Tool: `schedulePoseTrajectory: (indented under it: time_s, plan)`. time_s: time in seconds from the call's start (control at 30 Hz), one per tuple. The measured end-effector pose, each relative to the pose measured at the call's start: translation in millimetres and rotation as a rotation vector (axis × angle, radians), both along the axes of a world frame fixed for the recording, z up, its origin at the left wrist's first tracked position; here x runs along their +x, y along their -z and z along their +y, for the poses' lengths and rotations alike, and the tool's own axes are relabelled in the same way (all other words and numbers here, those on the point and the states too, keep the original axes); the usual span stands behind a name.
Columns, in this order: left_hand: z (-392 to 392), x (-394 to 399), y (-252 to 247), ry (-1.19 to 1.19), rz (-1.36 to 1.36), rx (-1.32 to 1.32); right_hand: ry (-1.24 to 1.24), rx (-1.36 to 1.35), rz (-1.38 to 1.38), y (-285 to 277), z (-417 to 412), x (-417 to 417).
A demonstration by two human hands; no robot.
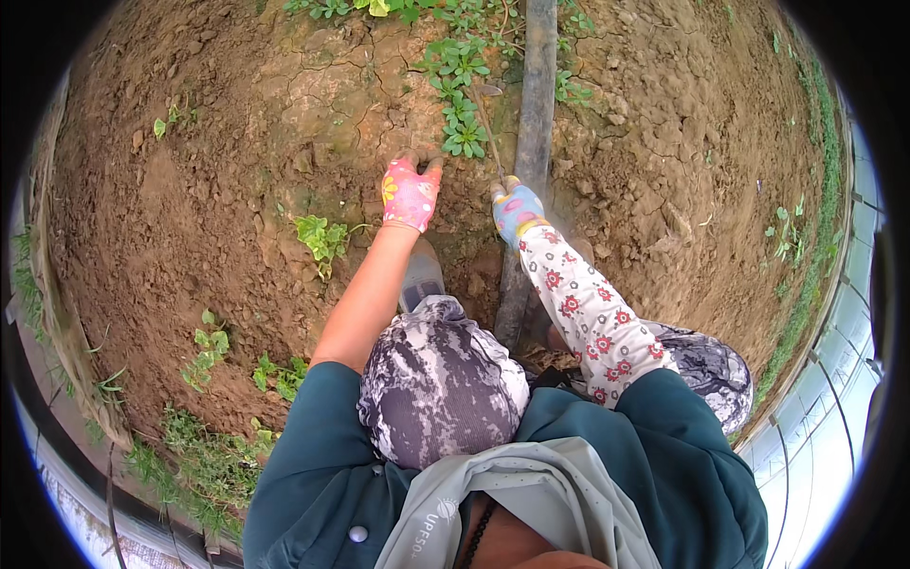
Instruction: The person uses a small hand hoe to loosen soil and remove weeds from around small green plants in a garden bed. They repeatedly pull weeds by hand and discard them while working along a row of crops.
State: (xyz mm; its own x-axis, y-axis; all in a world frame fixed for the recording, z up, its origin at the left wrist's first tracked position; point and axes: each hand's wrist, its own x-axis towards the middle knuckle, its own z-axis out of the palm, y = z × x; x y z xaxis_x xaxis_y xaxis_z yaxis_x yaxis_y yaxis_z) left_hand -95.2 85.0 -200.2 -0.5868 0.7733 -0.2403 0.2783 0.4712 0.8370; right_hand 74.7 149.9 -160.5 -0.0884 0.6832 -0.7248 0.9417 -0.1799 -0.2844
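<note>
My left hand (412, 190), in a pink flowered glove, is low over the cracked soil. Its thumb stands apart from the fingers, and no object shows between them. My right hand (515, 208), in a blue spotted glove, grips a thin-handled tool, seemingly a small sickle or hand hoe (488, 131). The tool points away from me, and its small blade (489, 90) is beside a row of low green weeds (464, 135). These weeds grow just beyond and between my hands. A dark irrigation hose (538, 92) runs along the ground, right beside my right hand.
Leafy seedlings (321, 240) grow to the left of my left forearm, with more plants (207, 352) nearer me. Denser weeds (206, 455) line the lower left edge. Along the right side runs a green strip (810, 284) beside a translucent sheet wall (846, 334). My shoe (422, 274) rests on the soil.
</note>
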Motion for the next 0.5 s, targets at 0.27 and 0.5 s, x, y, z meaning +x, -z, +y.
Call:
schedulePoseTrajectory:
  time_s: [0.27,0.5]
  plan:
    - [23.3,-9.1,-0.9,0.064,0.021,-0.034,0.133,0.111,0.197,50.0,-12.1,23.1]
    - [100.4,-28.2,-4.4,0.303,0.302,-0.163,0.163,0.083,0.274,47.1,-31.3,27.0]
